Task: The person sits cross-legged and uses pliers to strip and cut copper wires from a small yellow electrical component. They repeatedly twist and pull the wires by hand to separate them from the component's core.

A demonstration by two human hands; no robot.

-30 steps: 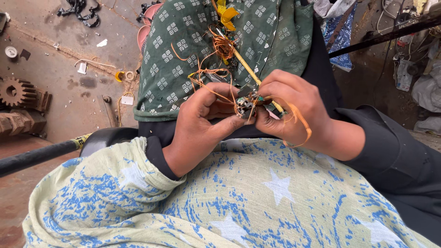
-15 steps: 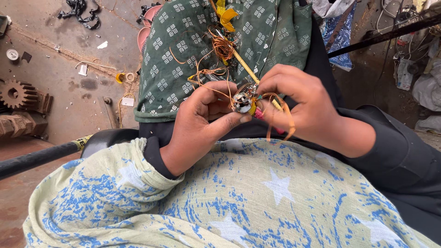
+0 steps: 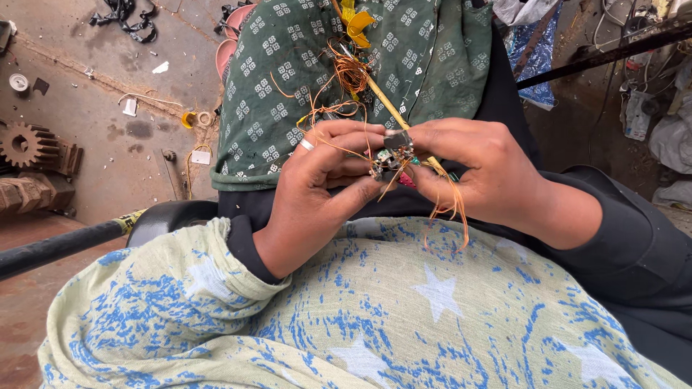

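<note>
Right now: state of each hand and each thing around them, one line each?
left hand: pinched shut on the small part, ring on one finger
right hand: pinched shut on the small part from the other side
small part: held between both hands, above the lap
copper wire: tangled, loose strands hanging below the right hand
yellow stick: slanted, running into the hands
gear: lying on the floor

A small metal part (image 3: 391, 155) tangled in thin copper wire (image 3: 351, 72) sits pinched at centre, wire strands trailing toward eleven and five o'clock.
</note>
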